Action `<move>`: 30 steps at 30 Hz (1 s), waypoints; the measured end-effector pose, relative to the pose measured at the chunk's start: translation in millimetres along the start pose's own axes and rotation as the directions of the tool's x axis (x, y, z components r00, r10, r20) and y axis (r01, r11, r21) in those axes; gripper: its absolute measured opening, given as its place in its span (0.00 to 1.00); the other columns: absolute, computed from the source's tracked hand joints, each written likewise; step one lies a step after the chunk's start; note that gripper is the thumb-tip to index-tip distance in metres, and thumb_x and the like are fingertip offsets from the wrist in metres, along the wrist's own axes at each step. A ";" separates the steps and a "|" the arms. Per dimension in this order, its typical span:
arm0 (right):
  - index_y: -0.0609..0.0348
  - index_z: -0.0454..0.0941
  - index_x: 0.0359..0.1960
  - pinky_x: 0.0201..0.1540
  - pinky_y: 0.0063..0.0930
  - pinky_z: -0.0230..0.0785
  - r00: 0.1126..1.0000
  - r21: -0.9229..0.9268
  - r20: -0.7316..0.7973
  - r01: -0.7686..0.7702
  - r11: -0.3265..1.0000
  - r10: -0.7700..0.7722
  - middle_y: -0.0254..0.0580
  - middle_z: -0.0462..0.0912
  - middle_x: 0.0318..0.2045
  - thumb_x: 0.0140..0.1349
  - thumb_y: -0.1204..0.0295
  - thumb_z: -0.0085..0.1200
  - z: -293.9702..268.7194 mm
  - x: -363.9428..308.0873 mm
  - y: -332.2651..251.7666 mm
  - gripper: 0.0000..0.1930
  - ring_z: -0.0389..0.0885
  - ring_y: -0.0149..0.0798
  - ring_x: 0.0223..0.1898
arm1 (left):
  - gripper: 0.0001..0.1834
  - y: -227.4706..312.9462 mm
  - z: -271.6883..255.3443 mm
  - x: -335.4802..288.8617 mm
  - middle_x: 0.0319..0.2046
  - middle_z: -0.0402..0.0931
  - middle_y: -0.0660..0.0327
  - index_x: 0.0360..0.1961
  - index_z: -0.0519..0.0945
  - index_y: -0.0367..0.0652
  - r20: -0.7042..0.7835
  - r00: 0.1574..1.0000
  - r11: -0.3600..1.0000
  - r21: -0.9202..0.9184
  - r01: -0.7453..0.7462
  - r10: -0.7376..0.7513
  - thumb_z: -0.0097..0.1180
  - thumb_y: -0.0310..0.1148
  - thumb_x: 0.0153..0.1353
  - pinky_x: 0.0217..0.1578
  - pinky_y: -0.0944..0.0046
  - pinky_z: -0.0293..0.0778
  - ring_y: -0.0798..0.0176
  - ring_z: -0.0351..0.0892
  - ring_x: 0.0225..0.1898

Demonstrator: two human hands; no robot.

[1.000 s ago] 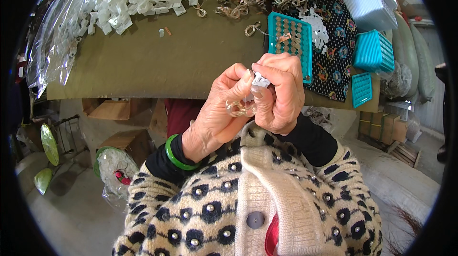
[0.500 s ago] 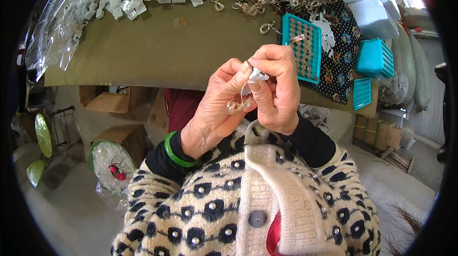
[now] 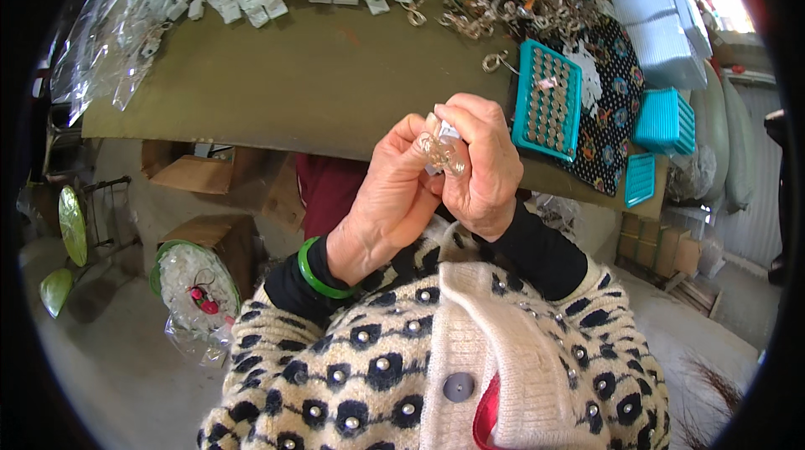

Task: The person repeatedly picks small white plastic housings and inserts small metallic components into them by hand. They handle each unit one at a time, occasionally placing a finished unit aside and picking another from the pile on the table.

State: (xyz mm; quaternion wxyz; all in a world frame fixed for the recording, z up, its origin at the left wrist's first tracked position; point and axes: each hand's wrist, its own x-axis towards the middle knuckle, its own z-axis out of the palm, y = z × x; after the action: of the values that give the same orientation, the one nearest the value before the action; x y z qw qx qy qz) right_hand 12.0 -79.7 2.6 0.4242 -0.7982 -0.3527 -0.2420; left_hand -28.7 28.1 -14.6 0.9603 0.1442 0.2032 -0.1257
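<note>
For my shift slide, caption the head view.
Both bare hands hold a small white plastic-looking piece with coiled pale wire near a rectangular teal plastic tray.

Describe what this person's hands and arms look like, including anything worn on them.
The left hand and right hand are gloveless. Plain black fabric cuffs cover both wrists, emerging from cream knitted sleeves with black patches. A bright green, smooth, ring-shaped bangle circles the left cuff.

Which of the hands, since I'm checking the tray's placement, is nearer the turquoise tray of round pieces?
Right. In the picture, the right hand is just below and left of the turquoise tray; the left hand is farther left, past the right hand.
</note>
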 end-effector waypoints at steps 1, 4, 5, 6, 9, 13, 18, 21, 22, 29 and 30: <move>0.69 0.76 0.46 0.38 0.37 0.75 1.000 0.012 0.009 0.016 1.000 -0.017 0.55 0.79 0.40 0.61 0.78 0.57 3.0 2.4 -1.5 0.13 0.80 0.52 0.35 | 0.08 5.3 -1.9 -1.5 0.29 0.78 0.68 0.31 0.75 0.46 0.083 0.997 1.000 -0.027 -0.002 0.004 0.59 0.34 0.68 0.27 0.75 0.73 0.75 0.75 0.27; 0.65 0.77 0.49 0.42 0.35 0.75 0.994 0.139 0.110 0.003 0.990 -0.019 0.55 0.78 0.46 0.64 0.76 0.56 9.1 14.5 -7.9 0.12 0.80 0.49 0.38 | 0.07 25.8 -7.8 -12.8 0.31 0.79 0.65 0.33 0.75 0.45 0.130 0.990 0.997 -0.069 -0.046 0.055 0.57 0.33 0.68 0.28 0.74 0.75 0.72 0.79 0.30; 0.64 0.78 0.49 0.42 0.34 0.75 0.985 0.228 0.172 -0.031 0.973 -0.009 0.55 0.78 0.47 0.65 0.76 0.55 8.4 19.9 -9.3 0.12 0.80 0.48 0.39 | 0.07 33.4 -10.1 -18.7 0.31 0.79 0.64 0.34 0.75 0.44 0.113 0.990 0.995 -0.069 -0.072 0.079 0.57 0.33 0.69 0.27 0.73 0.75 0.71 0.80 0.31; 0.63 0.78 0.49 0.43 0.34 0.75 0.969 0.301 0.247 -0.079 0.950 0.002 0.55 0.77 0.48 0.66 0.75 0.55 7.2 25.1 -10.7 0.12 0.80 0.47 0.40 | 0.05 42.0 -13.5 -25.9 0.35 0.81 0.60 0.37 0.75 0.44 0.041 0.990 0.989 0.043 -0.140 0.138 0.57 0.31 0.69 0.22 0.75 0.71 0.67 0.83 0.34; 0.63 0.78 0.46 0.42 0.33 0.73 0.968 0.194 0.241 -0.125 0.973 0.076 0.48 0.74 0.43 0.64 0.77 0.56 19.8 43.3 -4.4 0.09 0.77 0.46 0.40 | 0.05 72.4 -26.6 -34.7 0.41 0.82 0.52 0.42 0.74 0.45 0.225 0.943 0.967 0.012 -0.253 0.243 0.57 0.29 0.68 0.18 0.76 0.69 0.57 0.85 0.43; 0.62 0.79 0.41 0.41 0.37 0.69 0.973 -0.084 0.229 0.036 0.996 -0.016 0.43 0.71 0.38 0.56 0.78 0.60 56.6 63.6 22.3 0.11 0.73 0.45 0.41 | 0.06 93.2 -44.2 -43.1 0.45 0.79 0.50 0.46 0.74 0.44 0.216 0.901 0.924 -0.009 -0.382 0.375 0.52 0.27 0.70 0.23 0.70 0.76 0.52 0.84 0.46; 0.57 0.78 0.37 0.43 0.39 0.62 0.915 -0.396 0.397 0.243 0.886 -0.073 0.38 0.70 0.38 0.53 0.69 0.63 77.0 66.3 30.6 0.11 0.69 0.43 0.42 | 0.07 96.8 -61.1 -47.2 0.46 0.78 0.50 0.48 0.74 0.43 0.203 0.900 0.922 -0.061 -0.382 0.386 0.50 0.26 0.71 0.25 0.67 0.77 0.51 0.83 0.46; 0.58 0.78 0.37 0.44 0.39 0.62 0.893 -0.347 0.437 0.272 0.898 -0.102 0.39 0.71 0.39 0.51 0.67 0.64 78.3 58.9 15.1 0.14 0.69 0.43 0.43 | 0.07 101.0 -67.0 -49.9 0.46 0.77 0.50 0.49 0.73 0.43 0.193 0.892 0.912 -0.078 -0.402 0.410 0.50 0.26 0.71 0.26 0.66 0.78 0.51 0.82 0.45; 0.59 0.78 0.37 0.44 0.39 0.62 0.893 -0.309 0.438 0.260 0.915 -0.106 0.39 0.71 0.40 0.51 0.67 0.65 78.3 54.6 8.2 0.14 0.69 0.43 0.43 | 0.08 103.4 -68.4 -50.7 0.46 0.77 0.50 0.49 0.73 0.42 0.197 0.886 0.908 -0.083 -0.411 0.420 0.50 0.26 0.71 0.27 0.65 0.78 0.52 0.82 0.45; 0.62 0.79 0.39 0.43 0.36 0.62 0.885 -0.136 0.446 0.215 0.967 -0.134 0.38 0.73 0.40 0.47 0.71 0.65 82.4 19.4 -24.5 0.16 0.72 0.41 0.42 | 0.08 113.8 -73.8 -61.3 0.45 0.77 0.49 0.49 0.73 0.40 0.144 0.853 0.865 -0.102 -0.492 0.502 0.48 0.25 0.71 0.26 0.66 0.78 0.55 0.82 0.41; 0.62 0.79 0.38 0.43 0.36 0.63 0.894 -0.115 0.412 0.240 0.964 -0.174 0.38 0.73 0.39 0.47 0.72 0.65 85.8 17.1 -24.6 0.15 0.72 0.41 0.41 | 0.08 114.7 -74.9 -62.6 0.45 0.77 0.49 0.49 0.73 0.40 0.131 0.850 0.860 -0.106 -0.499 0.510 0.48 0.25 0.71 0.26 0.67 0.78 0.55 0.81 0.41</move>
State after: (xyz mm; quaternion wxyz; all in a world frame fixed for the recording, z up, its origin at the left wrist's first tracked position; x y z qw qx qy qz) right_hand 11.4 8.7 -18.1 0.2485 -0.8204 -0.4937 -0.1466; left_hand -76.2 170.4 -27.6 0.9767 0.1498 0.0872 0.1269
